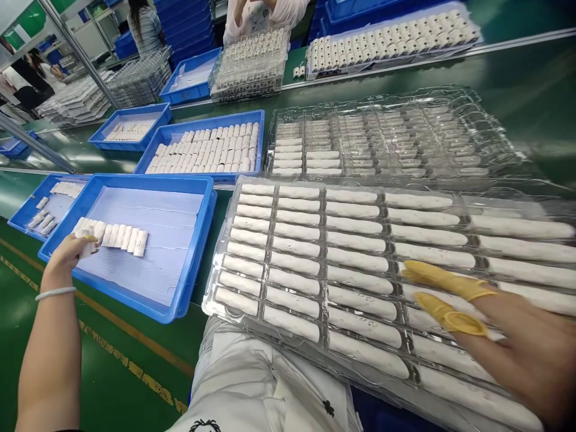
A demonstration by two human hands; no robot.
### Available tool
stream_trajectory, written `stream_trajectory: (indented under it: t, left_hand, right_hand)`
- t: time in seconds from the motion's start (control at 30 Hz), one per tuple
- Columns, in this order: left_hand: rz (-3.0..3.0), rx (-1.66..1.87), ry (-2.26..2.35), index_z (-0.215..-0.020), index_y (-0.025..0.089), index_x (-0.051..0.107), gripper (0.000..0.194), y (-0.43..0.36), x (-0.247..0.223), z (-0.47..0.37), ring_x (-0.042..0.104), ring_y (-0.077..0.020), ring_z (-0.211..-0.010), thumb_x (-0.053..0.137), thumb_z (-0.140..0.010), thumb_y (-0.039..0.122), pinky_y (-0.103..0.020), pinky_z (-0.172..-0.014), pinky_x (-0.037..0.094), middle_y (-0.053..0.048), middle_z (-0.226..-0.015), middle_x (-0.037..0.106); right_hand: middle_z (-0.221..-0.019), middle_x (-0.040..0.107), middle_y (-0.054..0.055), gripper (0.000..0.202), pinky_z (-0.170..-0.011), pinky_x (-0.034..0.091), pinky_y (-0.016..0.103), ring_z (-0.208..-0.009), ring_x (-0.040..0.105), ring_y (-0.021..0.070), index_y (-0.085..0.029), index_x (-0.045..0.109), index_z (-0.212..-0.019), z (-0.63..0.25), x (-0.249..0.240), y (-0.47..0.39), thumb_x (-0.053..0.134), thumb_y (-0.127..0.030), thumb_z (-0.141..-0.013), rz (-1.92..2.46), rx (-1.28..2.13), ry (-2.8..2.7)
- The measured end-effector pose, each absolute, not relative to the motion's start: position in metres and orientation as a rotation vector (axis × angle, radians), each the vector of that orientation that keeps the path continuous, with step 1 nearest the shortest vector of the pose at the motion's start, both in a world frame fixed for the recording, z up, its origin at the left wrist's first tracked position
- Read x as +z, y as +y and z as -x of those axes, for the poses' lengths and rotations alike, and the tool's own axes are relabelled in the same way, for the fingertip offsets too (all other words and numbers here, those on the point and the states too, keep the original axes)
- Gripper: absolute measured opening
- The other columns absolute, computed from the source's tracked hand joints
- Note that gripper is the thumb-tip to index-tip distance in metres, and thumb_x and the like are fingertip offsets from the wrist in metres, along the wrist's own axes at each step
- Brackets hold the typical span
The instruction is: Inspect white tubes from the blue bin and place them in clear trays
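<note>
Two yellow-covered fingers (454, 318) of the right hand (531, 348) stand apart over white rolls (355, 273) in the clear tray (209, 306); those of the left hand (67, 252) are clamped on a white piece (89, 248) over the blue tray (175, 264). Light, even pressure should prevent dents.

The right hand (531, 345) wears 2 yellow finger cots (465, 322), the left wrist (58, 279) 1 pale band (54, 293); the clothing (252, 366) is whitish.

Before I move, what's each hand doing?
Left hand: closed, pinching at least one white cylinder.
Right hand: open, fingers apart over the clear tray; contact can't be told.
</note>
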State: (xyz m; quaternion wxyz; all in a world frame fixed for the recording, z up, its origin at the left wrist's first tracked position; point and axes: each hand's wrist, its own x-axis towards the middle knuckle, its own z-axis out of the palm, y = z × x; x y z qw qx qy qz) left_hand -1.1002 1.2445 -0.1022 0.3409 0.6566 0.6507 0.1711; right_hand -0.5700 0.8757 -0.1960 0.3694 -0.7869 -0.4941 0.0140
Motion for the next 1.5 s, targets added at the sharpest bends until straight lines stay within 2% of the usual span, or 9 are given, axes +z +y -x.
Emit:
stream_trajectory:
  t: [0.1, 0.2, 0.33, 0.5, 0.7, 0.87, 1.0, 1.27, 1.5]
  left_hand:
    - [-1.156, 0.671, 1.443, -0.093, 0.018, 0.053, 0.02, 1.2, -0.1, 1.051, 0.065, -0.02, -0.091, 0.061, -0.079, 0.031, -0.036, -0.085, 0.056, -0.005, -0.091, 0.068]
    - [-0.964, 0.564, 1.281, -0.106, 0.017, 0.056, 0.027, 1.15, -0.104, 0.994, 0.067, -0.0185, -0.089, 0.055, -0.084, 0.033, -0.038, -0.086, 0.056, -0.006, -0.1, 0.067]
    - [-0.75, 0.314, 1.108, -0.107, 0.015, 0.059, 0.038, 1.091, -0.118, 0.932, 0.067, -0.019, -0.081, 0.065, -0.078, 0.039, -0.039, -0.081, 0.058, -0.01, -0.097, 0.067]
    - [-1.064, 0.245, 0.857, -0.09, 0.015, 0.061, 0.04, 1.042, -0.14, 0.889, 0.063, -0.0203, -0.077, 0.068, -0.077, 0.053, -0.035, -0.071, 0.055, -0.01, -0.089, 0.067]
    - [-1.8, 0.419, 0.667, -0.103, 0.018, 0.063, 0.021, 1.031, -0.145, 0.875, 0.063, -0.0205, -0.094, 0.062, -0.09, 0.034, -0.032, -0.084, 0.05, -0.008, -0.102, 0.067]
    - [-1.997, 0.483, 0.609, -0.123, 0.023, 0.059, 0.033, 1.034, -0.148, 0.879, 0.06, -0.0216, -0.11, 0.063, -0.09, 0.021, -0.033, -0.095, 0.047, -0.008, -0.119, 0.064]
    - [-2.047, 0.499, 0.561, -0.124, 0.025, 0.057, 0.035, 1.034, -0.147, 0.879, 0.059, -0.0198, -0.107, 0.062, -0.09, 0.017, -0.032, -0.093, 0.046, -0.006, -0.115, 0.062]
    - [-2.163, 0.548, 0.517, -0.107, 0.021, 0.052, 0.016, 1.03, -0.141, 0.871, 0.055, -0.0181, -0.091, 0.052, -0.093, 0.014, -0.03, -0.079, 0.045, -0.006, -0.098, 0.056]
    - [-2.254, 0.566, 0.537, -0.11, 0.021, 0.044, 0.023, 1.026, -0.141, 0.87, 0.053, -0.0158, -0.091, 0.049, -0.092, 0.008, -0.027, -0.08, 0.044, -0.005, -0.1, 0.051]
  right_hand:
    - [-0.092, 0.073, 0.013, 0.041, -0.056, 0.058, 0.045, -0.079, 0.071, 0.0306, -0.038, 0.064, -0.119, 0.615, -0.189, 0.892, 0.051, -0.062, -0.089, 1.811, 0.111, -1.422]
    - [-0.096, 0.075, 0.007, 0.032, -0.064, 0.062, 0.045, -0.085, 0.073, 0.0284, -0.032, 0.061, -0.125, 0.665, -0.182, 0.918, 0.053, -0.038, -0.095, 1.587, 0.318, -1.419]
    - [-0.104, 0.072, 0.011, 0.036, -0.074, 0.062, 0.043, -0.089, 0.071, 0.0244, -0.018, 0.059, -0.128, 0.719, -0.179, 0.943, 0.05, -0.033, -0.096, 1.422, 0.764, -1.246]
    - [-0.115, 0.066, 0.011, 0.039, -0.089, 0.056, 0.038, -0.105, 0.065, 0.0215, -0.016, 0.056, -0.129, 0.743, -0.172, 0.948, 0.053, -0.035, -0.095, 1.2, 1.022, -1.095]
    - [-0.119, 0.064, 0.007, 0.032, -0.095, 0.053, 0.032, -0.111, 0.061, 0.0183, -0.027, 0.061, -0.125, 0.729, -0.168, 0.931, 0.06, -0.023, -0.093, 1.201, 0.621, -1.218]
    - [-0.121, 0.063, 0.008, 0.049, -0.099, 0.052, 0.032, -0.115, 0.06, 0.0171, -0.03, 0.053, -0.135, 0.73, -0.171, 0.921, 0.06, -0.01, -0.09, 1.271, 0.346, -1.287]
    - [-0.12, 0.064, 0.009, 0.049, -0.096, 0.055, 0.034, -0.114, 0.062, 0.0194, -0.029, 0.053, -0.135, 0.733, -0.173, 0.919, 0.06, -0.011, -0.09, 1.309, 0.288, -1.289]
    - [-0.119, 0.065, 0.008, 0.05, -0.089, 0.058, 0.035, -0.112, 0.064, 0.0216, -0.03, 0.052, -0.138, 0.73, -0.174, 0.917, 0.06, -0.013, -0.091, 1.352, 0.262, -1.279]
    - [-0.12, 0.063, 0.007, 0.053, -0.096, 0.054, 0.032, -0.114, 0.061, 0.0178, -0.03, 0.051, -0.136, 0.731, -0.175, 0.918, 0.062, -0.009, -0.089, 1.343, 0.267, -1.277]
